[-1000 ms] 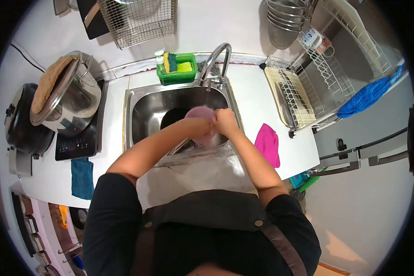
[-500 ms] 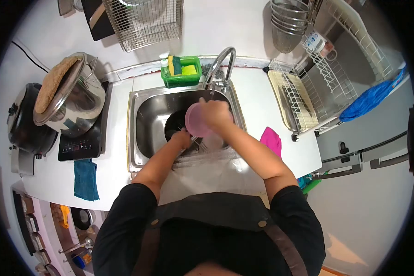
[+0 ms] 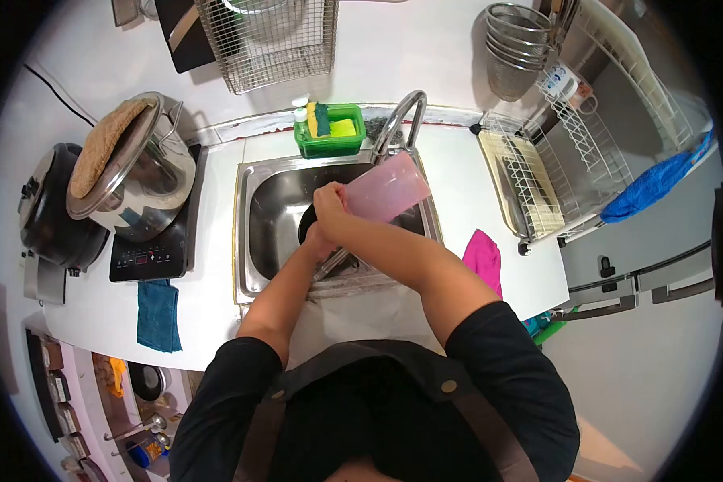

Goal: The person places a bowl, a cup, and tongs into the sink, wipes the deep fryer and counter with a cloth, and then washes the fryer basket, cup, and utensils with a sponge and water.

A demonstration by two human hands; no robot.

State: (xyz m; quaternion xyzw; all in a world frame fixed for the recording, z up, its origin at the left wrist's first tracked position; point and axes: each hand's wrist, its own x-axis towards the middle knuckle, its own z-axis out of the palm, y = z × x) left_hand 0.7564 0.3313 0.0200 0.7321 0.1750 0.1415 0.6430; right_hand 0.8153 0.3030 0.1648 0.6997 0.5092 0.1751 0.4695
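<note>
A translucent pink plastic pitcher (image 3: pixel 387 189) is tipped sideways over the right part of the steel sink (image 3: pixel 267 210), its base toward the upper right. Its left end is gripped by my right hand (image 3: pixel 329 202). My left hand (image 3: pixel 320 241) is closed just below, close against my right wrist. Shiny metal utensils (image 3: pixel 331 264) show beside the left hand, low in the sink; their exact kind is hidden. Part of a black pan or bowl (image 3: pixel 306 220) shows behind my hands. The curved faucet (image 3: pixel 402 120) stands above the pitcher.
A green caddy (image 3: pixel 329 145) with sponges and a soap bottle sits behind the sink. On the left, a large steel pot (image 3: pixel 149 189) rests on an induction cooker (image 3: pixel 153 259). To the right are a pink cloth (image 3: pixel 483 259) and a white dish rack (image 3: pixel 574 193).
My right hand has moved left and tilted the pitcher, so its base swings up to the right. My left hand stays low in the sink. The view has shifted slightly.
</note>
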